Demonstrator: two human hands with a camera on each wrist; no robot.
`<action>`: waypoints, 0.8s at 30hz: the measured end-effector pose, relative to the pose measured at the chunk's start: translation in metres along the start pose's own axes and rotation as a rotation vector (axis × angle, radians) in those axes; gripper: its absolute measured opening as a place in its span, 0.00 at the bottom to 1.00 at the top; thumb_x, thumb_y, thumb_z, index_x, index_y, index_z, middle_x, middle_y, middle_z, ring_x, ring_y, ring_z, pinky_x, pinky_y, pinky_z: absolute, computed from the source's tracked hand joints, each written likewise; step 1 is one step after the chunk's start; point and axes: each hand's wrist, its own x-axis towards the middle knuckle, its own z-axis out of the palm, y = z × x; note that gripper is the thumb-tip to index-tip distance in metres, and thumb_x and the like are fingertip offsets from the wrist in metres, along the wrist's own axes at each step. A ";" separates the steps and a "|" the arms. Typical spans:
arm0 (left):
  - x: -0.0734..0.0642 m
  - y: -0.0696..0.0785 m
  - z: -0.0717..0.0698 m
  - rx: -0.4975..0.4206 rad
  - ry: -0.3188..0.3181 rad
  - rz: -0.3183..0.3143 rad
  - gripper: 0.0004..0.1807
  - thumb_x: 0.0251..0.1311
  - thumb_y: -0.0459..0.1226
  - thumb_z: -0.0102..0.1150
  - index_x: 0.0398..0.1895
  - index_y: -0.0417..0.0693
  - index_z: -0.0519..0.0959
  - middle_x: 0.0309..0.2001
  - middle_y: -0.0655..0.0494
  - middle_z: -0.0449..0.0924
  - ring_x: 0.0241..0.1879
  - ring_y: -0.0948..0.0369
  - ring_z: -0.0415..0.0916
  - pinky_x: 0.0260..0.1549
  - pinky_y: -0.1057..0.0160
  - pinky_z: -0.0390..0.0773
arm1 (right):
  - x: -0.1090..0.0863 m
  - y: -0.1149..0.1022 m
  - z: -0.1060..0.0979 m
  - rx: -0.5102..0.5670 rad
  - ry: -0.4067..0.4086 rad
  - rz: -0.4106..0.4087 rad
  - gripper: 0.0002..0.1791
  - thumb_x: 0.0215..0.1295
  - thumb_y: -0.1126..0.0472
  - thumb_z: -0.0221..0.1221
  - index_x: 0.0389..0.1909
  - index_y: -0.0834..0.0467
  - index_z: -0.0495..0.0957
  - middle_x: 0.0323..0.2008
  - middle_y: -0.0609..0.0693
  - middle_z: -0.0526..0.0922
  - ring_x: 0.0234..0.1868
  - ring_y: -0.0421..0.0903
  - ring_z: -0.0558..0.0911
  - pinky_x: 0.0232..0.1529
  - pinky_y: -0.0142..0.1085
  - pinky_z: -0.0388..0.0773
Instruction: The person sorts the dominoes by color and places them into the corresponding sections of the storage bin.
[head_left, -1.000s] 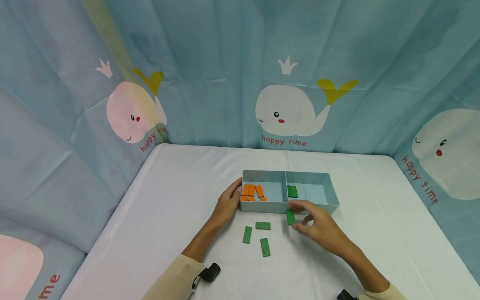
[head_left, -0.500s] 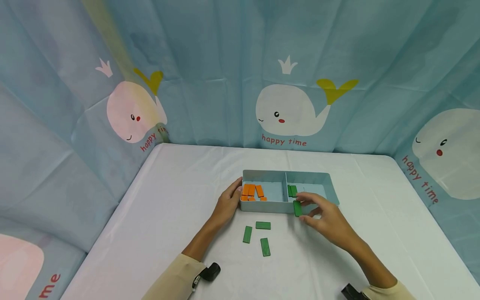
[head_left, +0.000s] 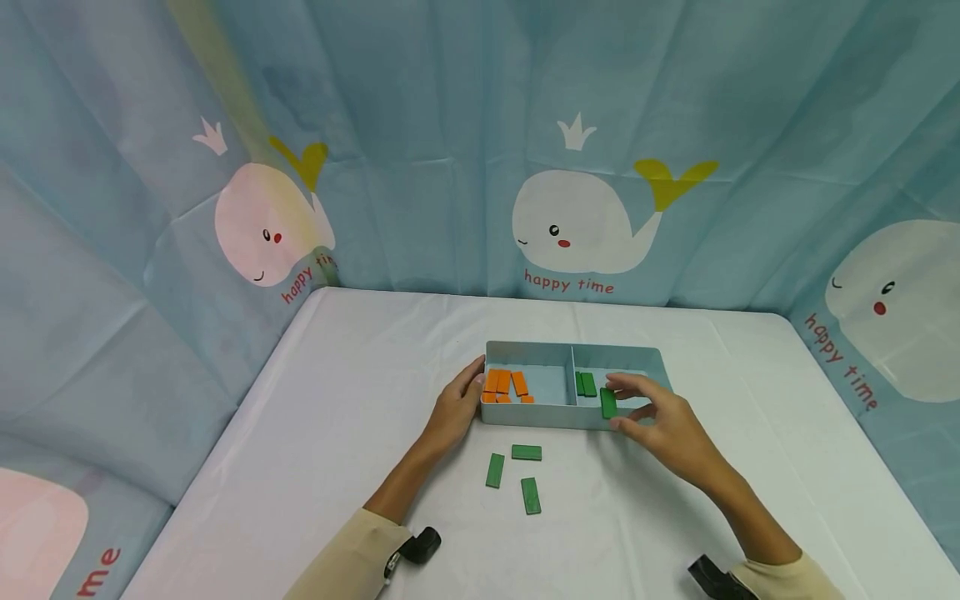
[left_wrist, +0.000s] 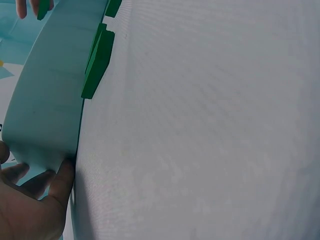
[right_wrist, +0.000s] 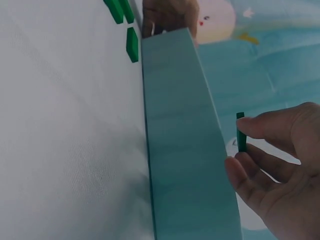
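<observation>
My right hand pinches a thin green rectangular block between thumb and fingers, over the front wall of the box at its right compartment. The right wrist view shows this block edge-on in the fingertips. My left hand rests against the left end of the pale blue two-compartment box. Its outstretched fingers touch the end wall in the left wrist view. Orange blocks lie in the left compartment, and two green blocks lie beside the divider in the right one.
On the white tablecloth, in front of the box, lie three more green blocks: one crosswise, one at the left and one nearest the person. A whale-print curtain stands behind the table.
My right hand has carried the pinched green block right and away from the person, from in front of the box to over its right compartment's front wall. The left hand has stayed put.
</observation>
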 end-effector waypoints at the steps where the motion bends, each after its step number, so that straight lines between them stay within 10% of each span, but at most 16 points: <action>1: 0.000 0.000 0.000 -0.001 0.000 0.001 0.31 0.86 0.48 0.42 0.85 0.49 0.59 0.82 0.52 0.61 0.83 0.51 0.55 0.82 0.45 0.55 | 0.000 0.001 -0.001 -0.003 0.001 -0.001 0.35 0.63 0.72 0.73 0.71 0.59 0.75 0.61 0.56 0.84 0.58 0.52 0.82 0.47 0.31 0.86; 24: 0.001 -0.002 0.001 -0.007 0.005 0.001 0.30 0.86 0.45 0.43 0.85 0.47 0.59 0.82 0.51 0.61 0.83 0.50 0.55 0.81 0.44 0.56 | 0.019 0.019 -0.015 0.031 -0.012 0.127 0.34 0.68 0.69 0.70 0.74 0.61 0.72 0.64 0.60 0.82 0.56 0.60 0.85 0.49 0.30 0.86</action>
